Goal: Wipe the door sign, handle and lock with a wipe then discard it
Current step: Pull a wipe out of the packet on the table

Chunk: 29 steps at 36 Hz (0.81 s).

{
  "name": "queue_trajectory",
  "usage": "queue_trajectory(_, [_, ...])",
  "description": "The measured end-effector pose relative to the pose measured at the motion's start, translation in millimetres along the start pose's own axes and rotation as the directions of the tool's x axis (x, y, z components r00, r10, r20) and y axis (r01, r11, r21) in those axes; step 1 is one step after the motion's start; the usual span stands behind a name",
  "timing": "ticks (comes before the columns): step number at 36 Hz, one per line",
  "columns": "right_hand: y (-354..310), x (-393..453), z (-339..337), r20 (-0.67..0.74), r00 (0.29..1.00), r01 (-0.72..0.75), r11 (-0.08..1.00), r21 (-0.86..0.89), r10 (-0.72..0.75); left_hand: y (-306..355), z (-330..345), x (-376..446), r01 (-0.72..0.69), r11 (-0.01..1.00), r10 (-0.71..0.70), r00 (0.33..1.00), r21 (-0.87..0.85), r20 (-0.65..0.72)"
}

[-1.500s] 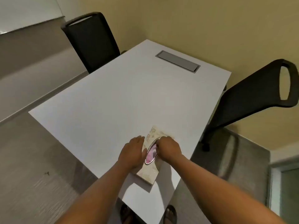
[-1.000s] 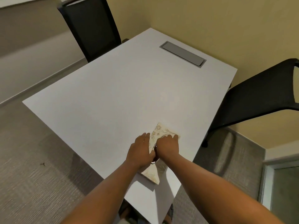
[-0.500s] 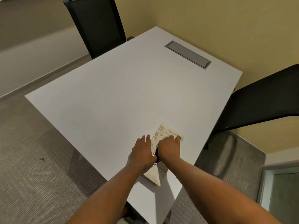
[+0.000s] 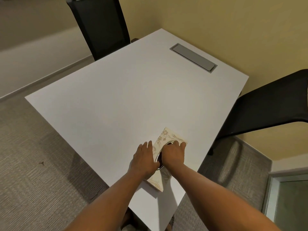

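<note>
A flat wipe pack (image 4: 164,144), cream with a floral print, lies on a white counter (image 4: 116,97) near its edge, at about 5 o'clock in the view. An oval dispensing opening with a shiny rim (image 4: 158,158) shows between the 2 hands. No loose wipe is out, and the door, sign, handle and lock are not in view.

The left hand (image 4: 145,160) lies flat on the pack's left side, fingers straight and close together, pressing it down. The right hand (image 4: 173,155) covers the opening from the right, its fingers (image 4: 182,145) curled over the pack's far edge. Whether they pinch a wipe cannot be told, since the hand hides the opening.

Likely step: getting 1 wipe out, so the task has barely begun.

What could go wrong: the pack sits close to the counter edge, so a sharp pull toward the body could drag it off onto the carpet (image 4: 33,172). If the left hand eases off, the whole pack may lift with the wipe. A hard tug may also draw out several wipes at once or tear 1.

Farther out, a grey cable hatch (image 4: 193,57) sits at 1 o'clock. 1 black chair (image 4: 100,25) stands at 11 o'clock, another (image 4: 266,105) at 3 o'clock, against a yellow wall (image 4: 216,17).
</note>
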State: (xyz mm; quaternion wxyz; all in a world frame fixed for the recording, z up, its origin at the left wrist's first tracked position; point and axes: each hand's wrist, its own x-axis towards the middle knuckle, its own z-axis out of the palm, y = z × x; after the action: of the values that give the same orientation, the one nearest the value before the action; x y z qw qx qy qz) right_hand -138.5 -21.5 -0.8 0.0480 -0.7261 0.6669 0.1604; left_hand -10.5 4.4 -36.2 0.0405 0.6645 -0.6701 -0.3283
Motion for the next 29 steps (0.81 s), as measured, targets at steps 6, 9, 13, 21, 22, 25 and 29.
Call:
queue_trajectory(6, [-2.3, 2.1, -0.2, -0.007, 1.0, -0.002, 1.0, -0.016, 0.002, 1.4, -0.2, -2.6, 0.002, 1.0, -0.002, 1.0, -0.01, -0.007])
queue_trajectory(9, [-2.1, 2.3, 1.4, -0.005, 1.0, -0.006, 1.0, -0.027, 0.006, 1.6, 0.9, -3.6, 0.008, 1.0, -0.008, 1.0, -0.011, -0.001])
queue_trajectory(13, [-1.8, 2.7, 1.9, -0.007, 1.0, -0.003, 1.0, -0.026, 0.003, 0.3, 1.7, -4.2, 0.007, 1.0, -0.007, 1.0, 0.002, -0.002])
queue_trajectory(21, [4.8, 2.1, 1.0, 0.005, 1.0, 0.014, 0.999, 0.035, -0.014, 2.7, -0.3, -4.0, -0.01, 1.0, 0.011, 0.999, 0.006, -0.031])
queue_trajectory(22, [6.4, 1.7, 0.6, 0.009, 1.0, 0.012, 0.998, 0.057, -0.013, 3.0, -0.9, -3.6, -0.017, 1.0, 0.017, 0.999, 0.005, -0.036])
queue_trajectory(25, [11.3, -1.4, 0.9, -0.006, 1.0, 0.011, 0.992, 0.125, -0.01, 3.4, -1.7, -2.8, -0.046, 0.999, 0.046, 0.998, 0.01, -0.05])
queue_trajectory(29, [17.8, -6.7, -0.5, -0.067, 0.996, 0.064, 0.981, 0.184, -0.053, 6.5, -1.5, -3.1, -0.111, 0.993, 0.114, 0.991, 0.041, -0.071])
